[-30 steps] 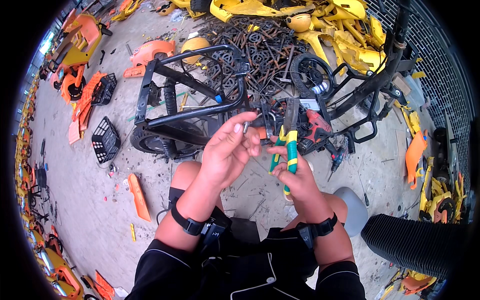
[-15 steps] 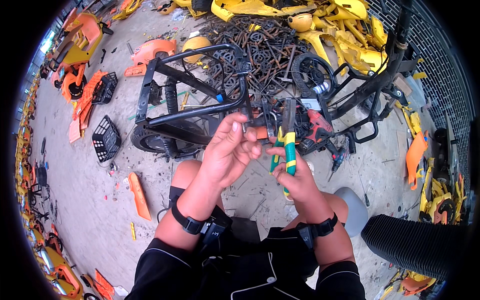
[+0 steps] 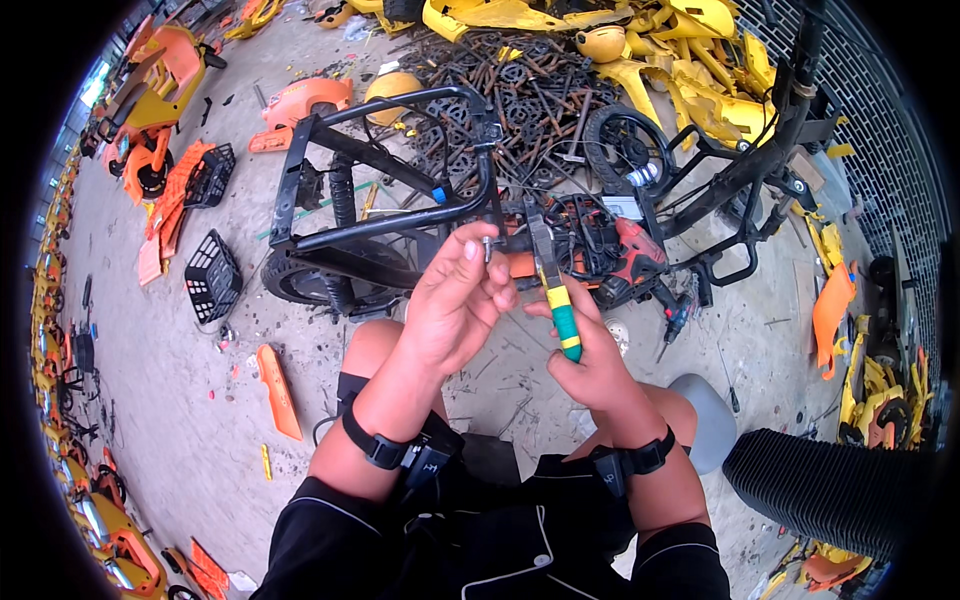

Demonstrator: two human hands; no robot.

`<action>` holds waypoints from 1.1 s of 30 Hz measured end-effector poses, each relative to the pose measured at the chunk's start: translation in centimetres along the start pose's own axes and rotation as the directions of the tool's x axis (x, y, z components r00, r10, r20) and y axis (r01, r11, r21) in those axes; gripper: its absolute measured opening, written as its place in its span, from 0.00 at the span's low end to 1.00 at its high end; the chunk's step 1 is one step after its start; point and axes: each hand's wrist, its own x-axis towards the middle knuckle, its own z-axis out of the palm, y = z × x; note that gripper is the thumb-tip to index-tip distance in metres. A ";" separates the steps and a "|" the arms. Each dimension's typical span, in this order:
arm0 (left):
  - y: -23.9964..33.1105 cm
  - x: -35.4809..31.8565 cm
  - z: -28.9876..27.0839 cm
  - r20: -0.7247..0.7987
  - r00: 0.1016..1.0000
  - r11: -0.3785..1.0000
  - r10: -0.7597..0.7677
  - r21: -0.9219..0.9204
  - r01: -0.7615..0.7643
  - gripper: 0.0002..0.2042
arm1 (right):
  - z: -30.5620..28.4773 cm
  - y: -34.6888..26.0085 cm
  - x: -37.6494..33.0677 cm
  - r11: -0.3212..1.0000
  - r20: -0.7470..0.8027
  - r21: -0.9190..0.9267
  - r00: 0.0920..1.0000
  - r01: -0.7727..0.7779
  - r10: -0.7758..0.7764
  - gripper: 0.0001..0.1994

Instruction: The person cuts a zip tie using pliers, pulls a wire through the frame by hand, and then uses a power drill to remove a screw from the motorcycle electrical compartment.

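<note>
Between the thumb and index finger of my left hand (image 3: pixel 460 290) is a small metal bolt (image 3: pixel 488 248), held upright with its head at the top. My right hand (image 3: pixel 590 350) grips a pair of pliers (image 3: pixel 563 318) by the green and yellow handles, jaws pointing up and away from me. The jaws are just right of the bolt, apart from it. Both hands are raised in front of a stripped black scooter frame (image 3: pixel 385 232). A red cordless drill (image 3: pixel 638 250) rests on the frame's middle section, beyond my right hand.
Another power tool (image 3: pixel 678 318) lies just right of the frame. Behind it is a pile of rusty metal parts (image 3: pixel 530 110), with yellow body panels (image 3: pixel 690 60) beside it. A black basket (image 3: pixel 212 277) and an orange panel (image 3: pixel 278 392) lie left; a black ribbed object (image 3: pixel 820 490) stands right.
My right hand has turned the pliers, swinging their jaws left toward the bolt; the handles now look closer together. My left hand has stayed nearly still with the bolt.
</note>
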 end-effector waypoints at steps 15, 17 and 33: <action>0.0 -0.2 0.0 0.051 0.999 0.997 -0.006 0.081 0.001 0.23 | 0.2 0.8 -0.1 0.998 -0.006 0.029 0.998 0.061 -0.061 0.29; 0.0 -0.2 -0.4 0.071 0.997 0.995 -0.003 0.104 -0.004 0.24 | 0.0 0.1 -0.2 0.999 0.008 -0.022 1.000 0.030 -0.030 0.30; -0.4 0.2 -0.8 0.056 0.988 0.974 0.142 0.172 -0.149 0.21 | 0.2 0.2 -0.4 0.999 0.030 -0.044 0.999 0.026 -0.024 0.31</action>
